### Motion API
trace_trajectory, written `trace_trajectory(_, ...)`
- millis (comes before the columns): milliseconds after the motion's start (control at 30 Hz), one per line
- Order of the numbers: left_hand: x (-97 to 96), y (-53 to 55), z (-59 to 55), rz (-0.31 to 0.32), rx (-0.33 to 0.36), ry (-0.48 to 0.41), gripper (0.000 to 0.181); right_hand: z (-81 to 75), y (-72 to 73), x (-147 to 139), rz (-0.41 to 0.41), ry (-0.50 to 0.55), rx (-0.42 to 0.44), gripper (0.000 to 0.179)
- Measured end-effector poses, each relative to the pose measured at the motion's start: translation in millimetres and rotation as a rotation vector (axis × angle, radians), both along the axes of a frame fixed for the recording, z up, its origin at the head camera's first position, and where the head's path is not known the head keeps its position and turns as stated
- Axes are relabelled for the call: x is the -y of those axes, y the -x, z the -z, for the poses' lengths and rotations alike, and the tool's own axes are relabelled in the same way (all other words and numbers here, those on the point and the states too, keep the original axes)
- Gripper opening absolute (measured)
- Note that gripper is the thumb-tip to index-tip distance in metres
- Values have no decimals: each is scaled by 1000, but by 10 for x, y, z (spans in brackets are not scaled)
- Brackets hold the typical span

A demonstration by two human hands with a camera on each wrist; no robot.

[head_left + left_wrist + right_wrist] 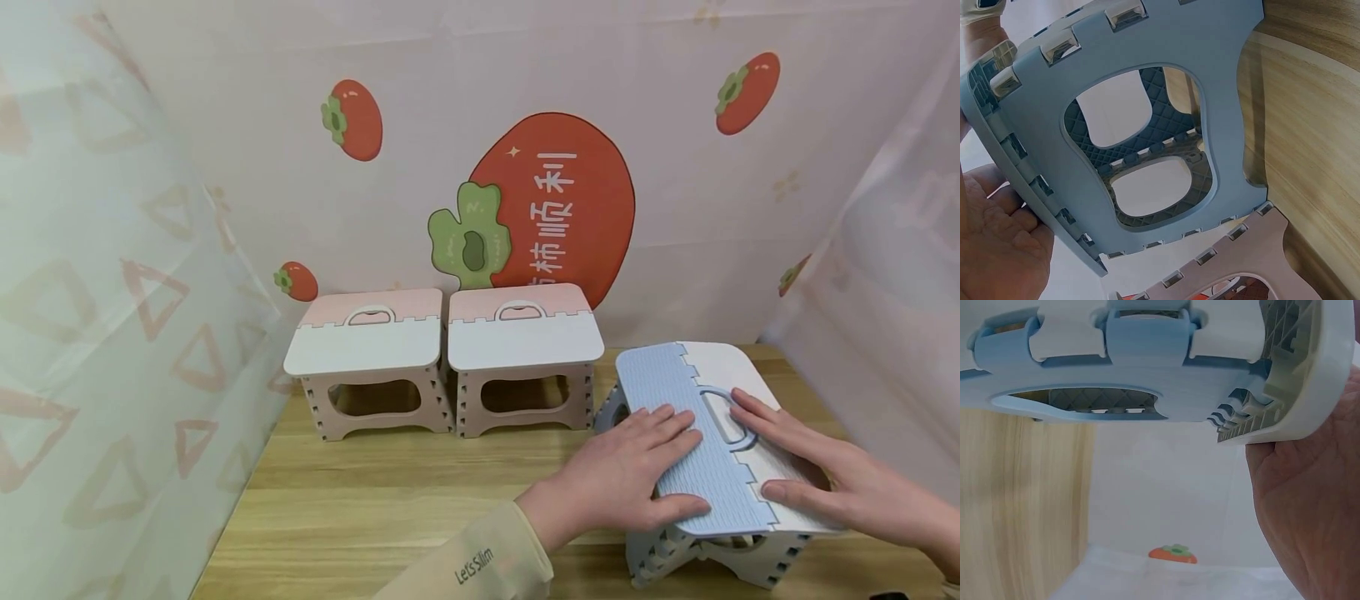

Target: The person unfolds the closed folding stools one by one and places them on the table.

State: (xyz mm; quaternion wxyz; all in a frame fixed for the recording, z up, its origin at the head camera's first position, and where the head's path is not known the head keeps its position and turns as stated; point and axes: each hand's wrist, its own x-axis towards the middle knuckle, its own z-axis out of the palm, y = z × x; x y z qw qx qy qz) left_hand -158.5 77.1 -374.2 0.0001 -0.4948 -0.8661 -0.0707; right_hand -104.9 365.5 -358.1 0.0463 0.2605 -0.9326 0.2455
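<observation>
A blue-and-white folding step stool [651, 379] stands unfolded at the right of the table, turned at an angle. My left hand [618, 475] lies on the blue half of its top, fingers extended. On the white half rests my right hand [843, 479], its fingertips by the blue carry handle [738, 437]. The left wrist view shows the stool's blue side panel [1222, 81] with its cut-out, and the left hand [1004, 244] beside the top's edge. In the right wrist view the right hand [1316, 494] is against the white rim [1316, 394].
Two pink-and-white folding stools [367, 346] stand unfolded side by side at the back, the second one [525, 343] nearer the blue stool. The wooden tabletop [390, 500] is bordered by hanging cloth [675, 275] printed with persimmons behind and pale cloth at the sides.
</observation>
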Motion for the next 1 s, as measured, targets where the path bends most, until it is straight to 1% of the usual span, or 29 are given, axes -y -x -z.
trace_trajectory(300,-1,-1,5,-8,6,14,77,29,-8,-2,6,7,7,84)
trace_trajectory(567,-14,-1,2,-5,-16,23,76,37,-9,-1,1,1,-5,84)
trace_trajectory(833,-24,2,-11,4,-19,21,75,37,-15,-10,-37,-15,-39,82)
trace_trajectory(1000,-26,-12,-14,-5,-31,36,75,28,21,-26,-83,-24,-56,80)
